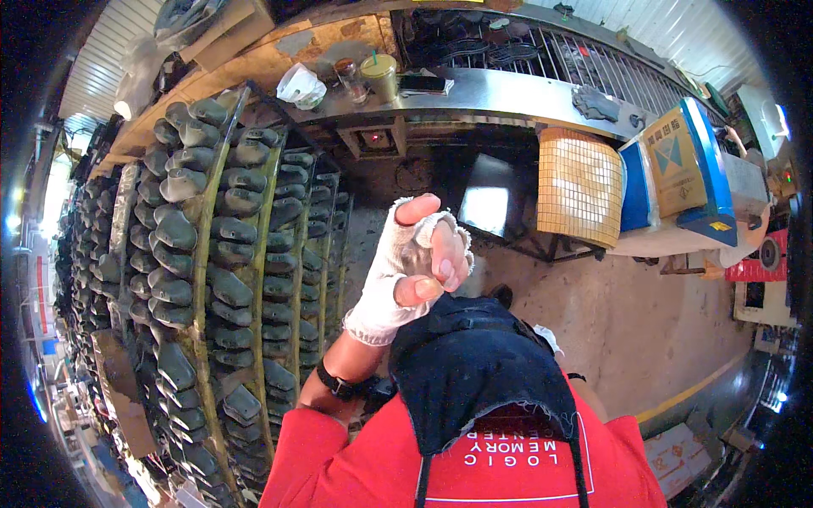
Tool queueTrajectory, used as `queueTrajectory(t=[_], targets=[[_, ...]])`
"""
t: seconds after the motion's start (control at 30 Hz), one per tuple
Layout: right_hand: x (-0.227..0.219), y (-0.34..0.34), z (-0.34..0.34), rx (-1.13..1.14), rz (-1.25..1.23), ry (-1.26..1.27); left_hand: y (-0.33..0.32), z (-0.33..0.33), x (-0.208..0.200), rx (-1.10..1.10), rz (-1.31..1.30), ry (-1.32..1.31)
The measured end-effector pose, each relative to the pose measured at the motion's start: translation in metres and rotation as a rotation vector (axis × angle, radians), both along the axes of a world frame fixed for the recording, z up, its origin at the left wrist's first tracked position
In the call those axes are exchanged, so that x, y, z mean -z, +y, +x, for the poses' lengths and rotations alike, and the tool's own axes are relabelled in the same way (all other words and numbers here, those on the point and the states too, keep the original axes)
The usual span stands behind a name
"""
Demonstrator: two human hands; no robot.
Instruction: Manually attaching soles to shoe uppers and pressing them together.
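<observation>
- dark apron [474,360]: worn over the red shirt [542,478], frayed along one edge, straps running toward the lower edge of view; nearest thing to both hands.
- left hand [423,258]: raised just beyond the apron, in a white fingerless glove [381,292]; fingers loosely bent, thumb near the middle fingertips, index set apart; nothing seen in its grasp. whether it touches the apron, cannot tell.
- right hand [549,339]: mostly hidden past the apron's right edge, a white scrap of glove showing; grip cannot be told. the two hands are well apart.
- black wristwatch [336,383] on the left wrist.
- left side: racks with yellowish rails [201,279], crowded with dark shoe-shaped pieces [229,289].
- ahead: metal ledge [500,93] bearing a white plastic bag [301,86], a lidded cup [379,76] with green straw, and dark gloves [597,103]; slatted conveyor behind.
- right: tan tiled mat [580,186] beside a blue box [716,173].
- floor [627,330]: brownish, yellow line at right.
</observation>
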State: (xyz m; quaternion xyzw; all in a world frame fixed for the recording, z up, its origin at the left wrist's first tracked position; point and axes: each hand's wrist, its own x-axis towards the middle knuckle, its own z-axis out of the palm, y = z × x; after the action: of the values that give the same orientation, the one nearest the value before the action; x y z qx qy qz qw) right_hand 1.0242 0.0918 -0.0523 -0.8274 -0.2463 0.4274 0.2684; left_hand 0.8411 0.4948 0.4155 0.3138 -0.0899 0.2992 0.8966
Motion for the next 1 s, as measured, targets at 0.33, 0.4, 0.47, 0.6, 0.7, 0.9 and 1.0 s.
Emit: queueTrajectory(t=[0.33,0.4,0.47,0.6,0.7,0.9,1.0], targets=[[0.025,-0.036,0.010,0.235,0.070,0.281,0.001,-0.003,-0.009,0.085,-0.135,-0.004],[0.026,-0.033,0.012,0.149,0.023,0.175,0.002,-0.002,-0.011,0.091,-0.143,-0.004],[0.031,-0.038,0.014,0.066,-0.028,0.064,0.004,-0.002,-0.016,0.100,-0.155,-0.009],[0.027,-0.031,0.006,0.267,0.029,0.168,0.002,-0.001,-0.016,0.076,-0.145,0.037],[0.020,-0.031,0.009,0.359,0.052,0.277,0.005,-0.002,-0.016,0.066,-0.116,0.054],[0.020,-0.029,0.011,0.361,0.114,0.345,0.000,-0.003,-0.015,0.051,-0.115,0.048],[0.063,-0.050,0.015,0.019,0.022,-0.044,0.003,0.003,-0.018,0.069,-0.136,0.021]])
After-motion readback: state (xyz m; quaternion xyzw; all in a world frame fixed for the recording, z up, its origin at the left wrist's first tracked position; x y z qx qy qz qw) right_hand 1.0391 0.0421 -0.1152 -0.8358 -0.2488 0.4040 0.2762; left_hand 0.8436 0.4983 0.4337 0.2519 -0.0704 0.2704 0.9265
